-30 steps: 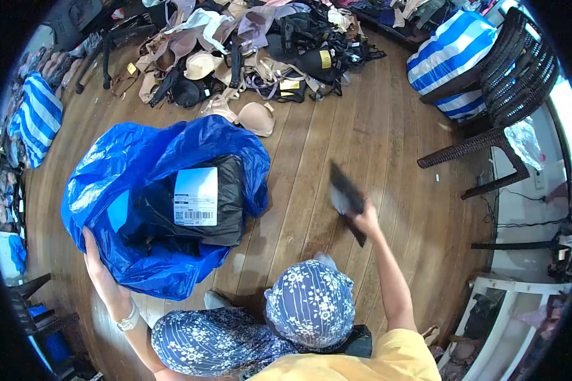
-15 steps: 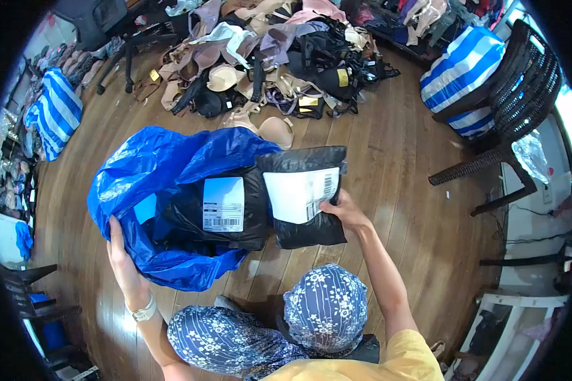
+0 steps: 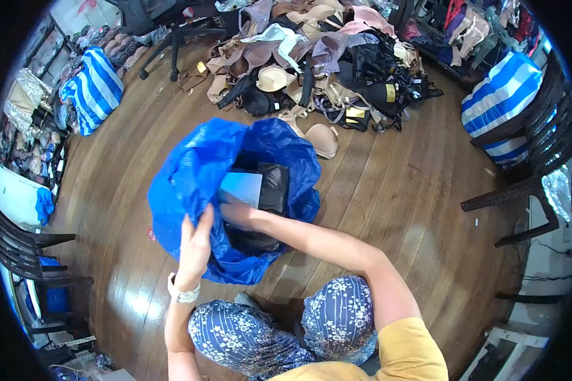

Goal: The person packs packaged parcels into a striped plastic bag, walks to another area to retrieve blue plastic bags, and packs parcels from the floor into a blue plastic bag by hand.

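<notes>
The right hand (image 3: 236, 211), earlier holding a black parcel outside the blue bag (image 3: 194, 171), had moved inside it, left of centre; blur hid whether it gripped. The left hand (image 3: 196, 249) pinched the near rim. A black package (image 3: 274, 187) lay inside, partly covered by folds and forearm. Bras (image 3: 324, 57) lay heaped at upper centre, a striped bag (image 3: 505, 92) at upper right.

Blue bag (image 3: 187, 174) looking like thin, crinkled, glossy plastic. Black package (image 3: 275, 185) showing smooth, shiny plastic; label (image 3: 245, 187) looking like paper. Floorboards (image 3: 388, 209) gleaming, wooden. Trousers (image 3: 235, 333) looking like matt cloth. Right-hand chair (image 3: 546, 130) showing rough, woven-look surface.
</notes>
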Tool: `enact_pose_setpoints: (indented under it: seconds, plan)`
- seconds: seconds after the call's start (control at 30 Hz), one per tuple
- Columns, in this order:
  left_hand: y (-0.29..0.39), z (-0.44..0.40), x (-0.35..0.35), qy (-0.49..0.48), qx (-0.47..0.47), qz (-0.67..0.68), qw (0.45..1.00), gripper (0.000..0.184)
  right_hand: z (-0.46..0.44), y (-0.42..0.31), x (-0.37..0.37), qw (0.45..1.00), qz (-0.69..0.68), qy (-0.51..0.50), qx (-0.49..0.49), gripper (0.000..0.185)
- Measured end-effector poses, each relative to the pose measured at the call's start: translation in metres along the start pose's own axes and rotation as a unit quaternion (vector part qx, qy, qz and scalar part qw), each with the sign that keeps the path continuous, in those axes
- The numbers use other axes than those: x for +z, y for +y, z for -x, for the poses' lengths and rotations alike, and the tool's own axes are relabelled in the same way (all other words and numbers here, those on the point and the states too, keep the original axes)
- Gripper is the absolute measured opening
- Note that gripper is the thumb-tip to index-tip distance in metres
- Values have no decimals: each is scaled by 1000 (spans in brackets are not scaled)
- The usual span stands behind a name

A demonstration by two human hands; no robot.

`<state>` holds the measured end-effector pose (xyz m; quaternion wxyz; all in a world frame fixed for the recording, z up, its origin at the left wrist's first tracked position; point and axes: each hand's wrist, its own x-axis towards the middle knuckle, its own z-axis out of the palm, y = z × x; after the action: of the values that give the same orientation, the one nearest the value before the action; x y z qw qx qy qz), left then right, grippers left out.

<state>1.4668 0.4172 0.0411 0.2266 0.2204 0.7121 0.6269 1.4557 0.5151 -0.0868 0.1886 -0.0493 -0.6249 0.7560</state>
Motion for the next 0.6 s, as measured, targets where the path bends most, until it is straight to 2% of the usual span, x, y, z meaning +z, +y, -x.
enact_pose_setpoints:
  seconds: [0.07,0.1,0.13,0.17,0.2,0.23,0.27,0.3,0.33,0.37,0.4,0.47,0.53,0.6]
  plan:
    - [-15,-12,0,-63,52,-81,993,26,4,-34,-8,996,-41,-31,77,40]
    - [-34,-19,-3,-74,50,-123,988,26,9,-11,-37,974,175,-86,118,35]
    - [-50,-25,-3,-96,25,-176,979,30,26,-58,-57,965,245,-12,96,30]
    - [-64,-28,-2,-123,69,-260,955,42,38,-35,-84,936,338,98,-18,24]
    - [-110,-39,-4,-154,16,-469,869,52,65,-25,-123,824,414,355,-155,27]
    - [-139,-47,0,-125,60,-511,848,57,83,6,-139,814,364,448,-70,41]
    - [-157,-47,1,-101,99,-553,821,64,103,30,-157,780,469,409,67,69]
    - [-157,-44,-1,-97,88,-555,821,64,113,32,-154,784,458,395,138,87]
    - [-153,-50,-3,-100,98,-558,818,67,117,36,-152,812,420,360,184,97]
    - [-149,-53,-5,-97,105,-560,816,71,115,58,-156,883,299,318,176,89]
    - [-135,-54,-5,-121,40,-559,819,57,112,76,-160,934,171,265,168,82]
    - [-127,-56,-9,-141,25,-571,808,60,102,70,-160,944,98,173,263,53]
    - [-128,-58,-20,-169,25,-549,818,61,87,60,-153,913,12,250,321,27]
    - [-91,-48,-25,-195,-20,-505,840,56,76,16,-145,909,9,256,329,22]
